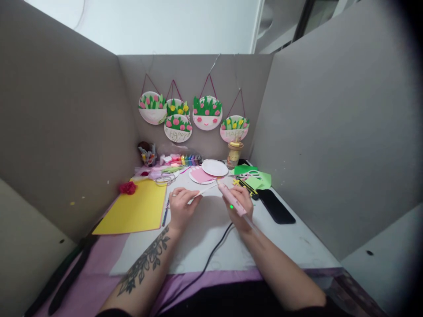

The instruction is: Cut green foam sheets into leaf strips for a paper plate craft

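Over the white table my left hand (181, 207) pinches a thin white strip (206, 190) that extends to the right. My right hand (240, 204) is wrapped round a pink glue gun (232, 199) with a small green light; its tip is by the right end of the strip. Whether tip and strip touch, I cannot tell. A clear stick comes out of the gun's rear, and a black cord (211, 255) runs down toward the table's front edge. Beyond my hands lie a white paper plate (214, 167) and a pink piece (202, 175).
Yellow sheets (132, 209) with red yarn (128, 188) lie left. A black phone (276, 206), green sheets (264, 179) and scissors (249, 174) lie right. Several decorated plates (207, 122) hang on the grey back panel (198, 66). A pen holder (147, 156) stands at the back left.
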`<state>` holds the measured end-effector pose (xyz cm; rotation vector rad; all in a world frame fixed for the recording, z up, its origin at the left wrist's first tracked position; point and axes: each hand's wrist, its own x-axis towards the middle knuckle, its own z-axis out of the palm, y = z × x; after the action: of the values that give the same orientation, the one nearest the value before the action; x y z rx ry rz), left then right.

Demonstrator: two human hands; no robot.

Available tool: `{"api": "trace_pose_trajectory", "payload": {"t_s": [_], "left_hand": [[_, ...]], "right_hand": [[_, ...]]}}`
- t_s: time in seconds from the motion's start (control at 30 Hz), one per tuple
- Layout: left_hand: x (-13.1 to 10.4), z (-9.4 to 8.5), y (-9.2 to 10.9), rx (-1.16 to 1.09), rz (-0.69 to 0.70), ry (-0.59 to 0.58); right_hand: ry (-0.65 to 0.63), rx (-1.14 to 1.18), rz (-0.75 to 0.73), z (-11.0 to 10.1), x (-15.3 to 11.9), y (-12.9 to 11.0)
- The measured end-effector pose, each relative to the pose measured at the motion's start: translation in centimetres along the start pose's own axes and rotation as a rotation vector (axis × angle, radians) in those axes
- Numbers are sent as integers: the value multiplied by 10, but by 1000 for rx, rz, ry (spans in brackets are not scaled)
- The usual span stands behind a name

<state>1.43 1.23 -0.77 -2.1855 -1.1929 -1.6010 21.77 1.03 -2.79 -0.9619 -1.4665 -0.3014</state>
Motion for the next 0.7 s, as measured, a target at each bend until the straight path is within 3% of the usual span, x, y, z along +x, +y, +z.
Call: {"api": "trace_pose_trajectory", "payload": {"t_s": [0.17,0.37,0.7], "left_hand": [[1,-5,-4,70,51,126],[1,-7,-6,112,168,222],[2,-6,-4,141,175,229]], "right_hand": [[-106,-24,-93,5,-9,2],[-125,-4,-145,8,-12,2],[-100,50,-158,9,-12,-2]]}}
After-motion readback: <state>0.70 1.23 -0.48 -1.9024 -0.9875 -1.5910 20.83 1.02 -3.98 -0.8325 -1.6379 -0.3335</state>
